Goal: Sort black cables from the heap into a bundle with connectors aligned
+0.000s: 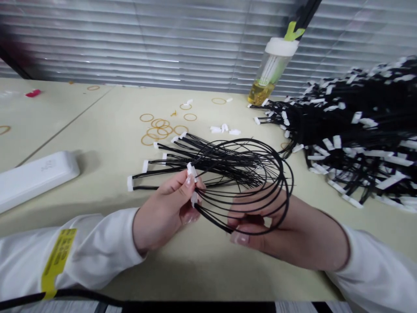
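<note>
Between the thumb and fingers of my left hand [176,196] is the white connector end of a black wire harness [286,191]. Its thin wires curve out to the right in a wide loop. My right hand [260,221] pinches the lower strands of that loop, thumb against fingers. Just behind my hands, a bundle of similar black harnesses [208,163] lies on the table, with white connectors [145,166] fanned out toward the left. Part of the bundle is hidden by the held loop.
A big pile of black harnesses [368,117] fills the right side. Rubber bands [159,130] and loose white connectors [224,128] lie on the table [107,126]. A bottle of yellow liquid [272,69] stands by the blinds [195,43]. At left is a white power-bank-like box [39,176].
</note>
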### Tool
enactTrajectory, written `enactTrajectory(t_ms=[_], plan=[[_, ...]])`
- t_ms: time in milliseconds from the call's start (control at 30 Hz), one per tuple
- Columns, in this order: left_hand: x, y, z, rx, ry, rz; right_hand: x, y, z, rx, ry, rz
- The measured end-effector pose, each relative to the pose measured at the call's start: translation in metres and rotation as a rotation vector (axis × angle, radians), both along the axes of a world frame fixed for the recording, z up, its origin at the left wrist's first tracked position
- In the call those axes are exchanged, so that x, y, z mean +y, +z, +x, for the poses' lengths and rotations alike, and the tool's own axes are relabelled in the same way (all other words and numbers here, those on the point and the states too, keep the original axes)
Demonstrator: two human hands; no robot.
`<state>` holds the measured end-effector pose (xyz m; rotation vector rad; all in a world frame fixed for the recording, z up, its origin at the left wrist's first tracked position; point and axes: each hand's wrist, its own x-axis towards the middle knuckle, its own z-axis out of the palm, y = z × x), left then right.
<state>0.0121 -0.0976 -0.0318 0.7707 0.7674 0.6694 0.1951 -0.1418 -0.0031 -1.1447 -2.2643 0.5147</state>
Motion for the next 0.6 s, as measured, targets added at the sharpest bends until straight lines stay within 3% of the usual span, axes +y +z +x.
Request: enactTrajectory(t_ms=[100, 400, 600], plan=[[0.0, -0.001, 0.0, 0.016, 0.003, 0.016, 0.0, 0.0, -0.004, 0.025, 0.154, 0.073], [-0.001, -0.001, 0.0, 0.023, -0.021, 0.051, -0.003, 0.0, -0.013, 0.01, 0.134, 0.316], [-0.003, 0.001, -0.001, 0.008, -0.046, 0.048, 0.0, 0.002, -0.017, 0.093, 0.112, 0.202]])
